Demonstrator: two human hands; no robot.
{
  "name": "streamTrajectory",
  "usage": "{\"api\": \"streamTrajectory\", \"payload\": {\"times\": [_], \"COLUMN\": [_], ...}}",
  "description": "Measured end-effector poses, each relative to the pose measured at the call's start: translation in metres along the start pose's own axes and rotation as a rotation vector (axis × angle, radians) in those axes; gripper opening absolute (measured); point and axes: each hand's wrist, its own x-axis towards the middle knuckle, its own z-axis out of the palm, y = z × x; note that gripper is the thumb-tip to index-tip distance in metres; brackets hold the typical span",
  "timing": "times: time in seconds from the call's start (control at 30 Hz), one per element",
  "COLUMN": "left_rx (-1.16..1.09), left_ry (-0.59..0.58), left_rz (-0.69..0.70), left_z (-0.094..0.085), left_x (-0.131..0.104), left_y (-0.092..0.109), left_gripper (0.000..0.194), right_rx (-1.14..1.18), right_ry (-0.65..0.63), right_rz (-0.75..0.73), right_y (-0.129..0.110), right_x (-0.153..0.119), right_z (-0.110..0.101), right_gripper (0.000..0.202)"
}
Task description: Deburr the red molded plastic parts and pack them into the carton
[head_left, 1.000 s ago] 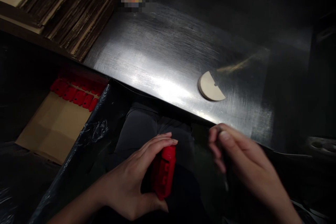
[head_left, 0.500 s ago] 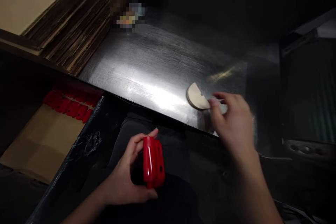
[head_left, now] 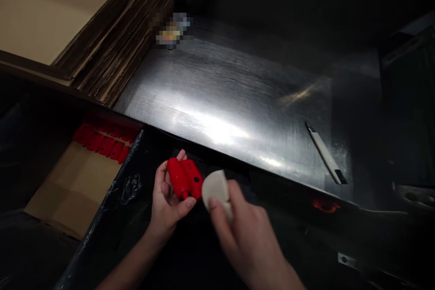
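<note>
A glossy red plastic part (head_left: 183, 179) with a rounded cylinder on one side and a small dark hole is gripped in my left hand (head_left: 166, 206), below the front edge of the metal table. Just right of it, my right hand (head_left: 244, 226) pinches a cream-coloured, rounded pad (head_left: 216, 188) between thumb and fingers. The pad's edge is close beside the red part; whether they touch I cannot tell.
A white pen-like tool (head_left: 324, 154) lies on the shiny metal table (head_left: 204, 86). Stacked cardboard sheets (head_left: 112, 45) stand at the upper left. Several red parts (head_left: 105, 145) lie on cardboard in a plastic-lined box (head_left: 71, 181) at lower left.
My right hand has lifted the pad off the table and brought it left and down beside the red part. My left hand has moved slightly up and turned the red part. The white tool now shows.
</note>
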Motion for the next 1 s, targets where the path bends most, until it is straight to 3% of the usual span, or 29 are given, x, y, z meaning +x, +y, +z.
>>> {"api": "streamTrajectory", "payload": {"times": [0.17,0.57,0.73,1.0], "left_rx": [0.085,0.039,0.03,0.016], "left_ry": [0.027,0.094,0.114,0.101], "left_rz": [0.069,0.096,0.167,0.144], "left_z": [-0.003,-0.011,-0.013,-0.017], "left_x": [0.0,-0.003,0.0,0.0], "left_y": [0.0,-0.002,-0.003,-0.002], "left_gripper": [0.089,0.086,0.089,0.086], "right_rx": [-0.058,-0.083,-0.055,-0.023], "right_ry": [0.003,0.024,-0.017,-0.076], "right_rz": [0.006,-0.055,-0.067,-0.039], "right_y": [-0.007,-0.011,-0.012,-0.013], "right_x": [0.0,0.002,0.002,0.006], "right_z": [0.025,0.032,0.032,0.03], "right_gripper": [0.015,0.014,0.012,0.013]}}
